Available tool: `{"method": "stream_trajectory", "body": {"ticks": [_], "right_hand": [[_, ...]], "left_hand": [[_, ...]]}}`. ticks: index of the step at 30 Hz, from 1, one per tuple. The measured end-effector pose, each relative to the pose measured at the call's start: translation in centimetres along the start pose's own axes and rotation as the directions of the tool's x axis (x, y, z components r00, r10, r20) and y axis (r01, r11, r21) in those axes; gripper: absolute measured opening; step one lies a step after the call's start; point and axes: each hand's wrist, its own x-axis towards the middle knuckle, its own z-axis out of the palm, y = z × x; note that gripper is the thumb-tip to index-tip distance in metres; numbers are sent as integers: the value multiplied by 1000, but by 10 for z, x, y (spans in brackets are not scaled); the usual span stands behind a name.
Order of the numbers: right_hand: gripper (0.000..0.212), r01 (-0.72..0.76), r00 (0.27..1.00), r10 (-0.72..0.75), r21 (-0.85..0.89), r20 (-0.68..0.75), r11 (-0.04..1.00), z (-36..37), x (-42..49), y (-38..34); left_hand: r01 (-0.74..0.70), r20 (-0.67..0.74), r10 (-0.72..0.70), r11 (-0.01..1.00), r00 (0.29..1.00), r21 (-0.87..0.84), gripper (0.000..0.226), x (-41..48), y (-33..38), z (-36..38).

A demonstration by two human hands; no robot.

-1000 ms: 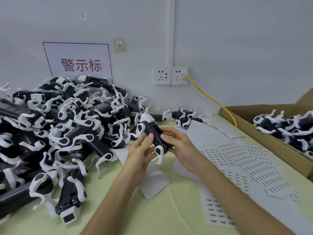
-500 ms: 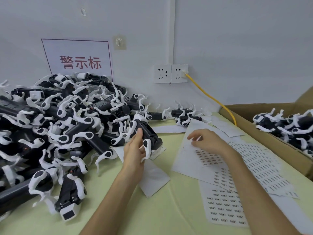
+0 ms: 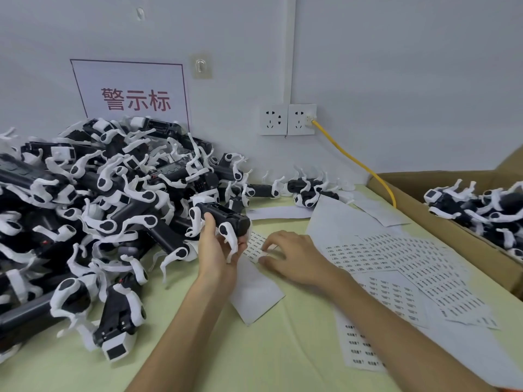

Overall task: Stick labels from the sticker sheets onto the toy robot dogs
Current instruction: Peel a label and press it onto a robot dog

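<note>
My left hand [image 3: 216, 251] grips a black-and-white toy robot dog [image 3: 223, 217] just above the yellow-green table, at the edge of the big pile. My right hand [image 3: 294, 257] rests on a small sticker sheet [image 3: 254, 246] right beside the dog, fingertips curled down onto the labels; whether a label is pinched is hidden. More sticker sheets [image 3: 396, 256] lie spread to the right.
A large heap of toy robot dogs [image 3: 93, 210] fills the left side. A cardboard box [image 3: 441, 230] with more dogs stands at the right. A yellow cable [image 3: 356, 162] runs from the wall socket [image 3: 287, 119]. Blank backing paper [image 3: 256, 295] lies under my left wrist.
My right hand let go of the dog, went out to the sheets at the right, then came back left onto the small sheet. My left hand kept the dog, turning it slightly.
</note>
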Motion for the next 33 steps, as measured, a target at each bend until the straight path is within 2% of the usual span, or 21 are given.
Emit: {"method": "stream_trajectory", "body": {"ticks": [3,6,9,11,14,16,21,24,28,31,33], "right_hand": [[31,-72,991,67,-38,-118,997,-3,0,4],[37,-98,981,83,-83,-174,992,0,-2,2],[54,-26,1000,25,-121,-11,992,2,-3,1],[47,9,999,-5,-101,44,995,1,-3,-1],[38,-61,997,61,6,-40,998,-3,-2,-4],[34,-89,989,90,16,-116,996,-4,0,-6],[41,-175,956,168,-11,-239,984,-7,-4,-6],[41,-209,956,227,112,-185,972,-7,-4,-6],[65,-257,955,286,255,-81,932,-11,-3,-1],[72,-252,956,285,319,-61,914,-12,-2,6],[71,-238,959,274,331,-67,913,-11,-1,9]], "left_hand": [[-4,40,3,999,999,33,47,-2,0,2],[-13,45,10,998,999,58,60,-4,-2,5],[-22,33,20,998,999,59,66,-8,-2,7],[-23,25,21,998,999,67,65,-8,-2,6],[-17,30,15,997,999,79,56,-6,-1,4],[-7,33,4,996,999,86,51,-5,-1,2],[39,17,-40,998,999,40,40,-4,2,0],[54,4,-54,999,999,4,39,-5,2,-1],[62,6,-62,994,998,-95,39,-2,11,-4],[30,41,-23,981,999,-191,42,3,23,-10],[-10,63,22,982,998,-186,45,3,28,-12]]}}
